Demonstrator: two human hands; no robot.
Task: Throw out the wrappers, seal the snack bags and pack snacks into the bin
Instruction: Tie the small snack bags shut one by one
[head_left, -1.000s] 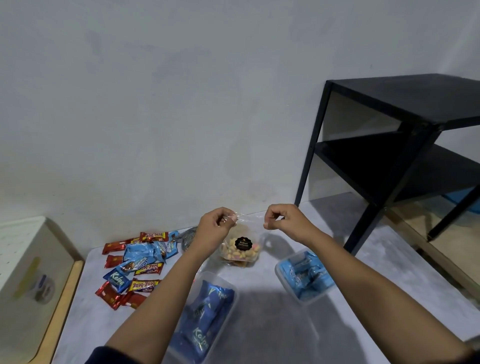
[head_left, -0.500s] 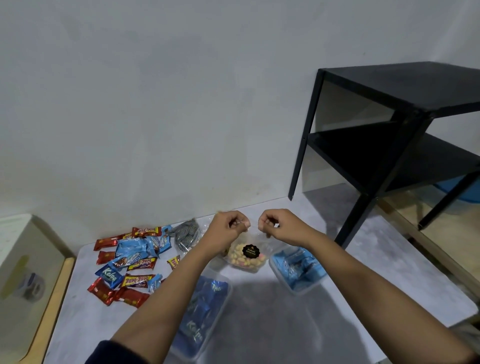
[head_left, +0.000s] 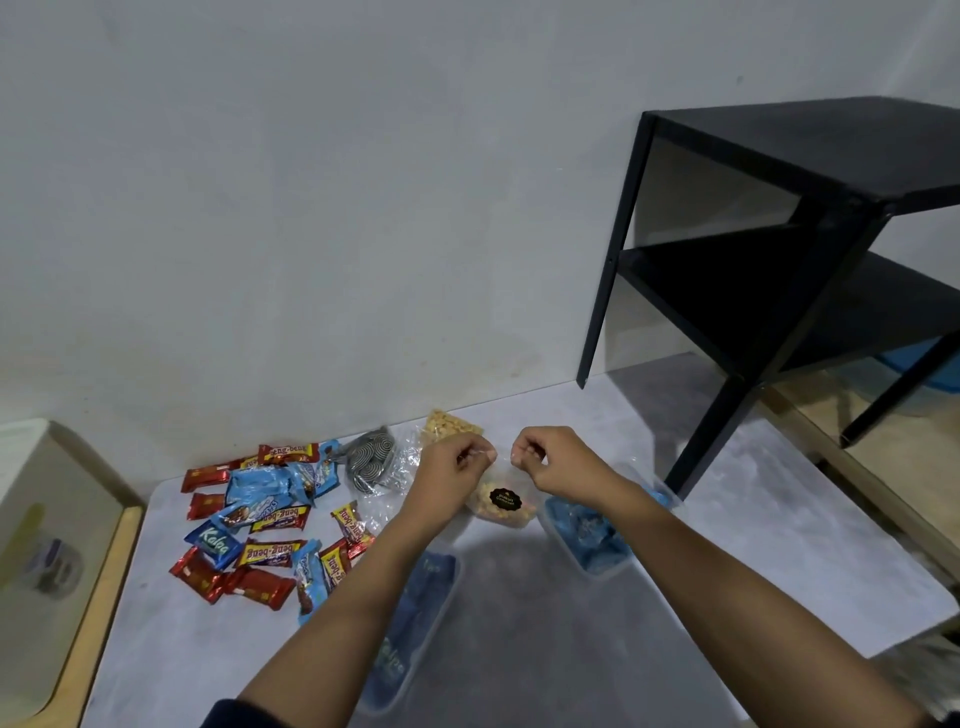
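hands closer together than a second ago. left hand (head_left: 451, 463) and right hand (head_left: 541, 458) both pinch top edge of clear snack bag (head_left: 503, 503), mid worktop (head_left: 524, 623) toward back edge. likely sealing; bag not packed yet.

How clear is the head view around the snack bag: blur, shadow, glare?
Head view: dim light; snack bag between left hand and right hand fairly sharp, without glare; soft shadow on the table below it; near bin blurred; black shelf leans from wide-angle distortion.
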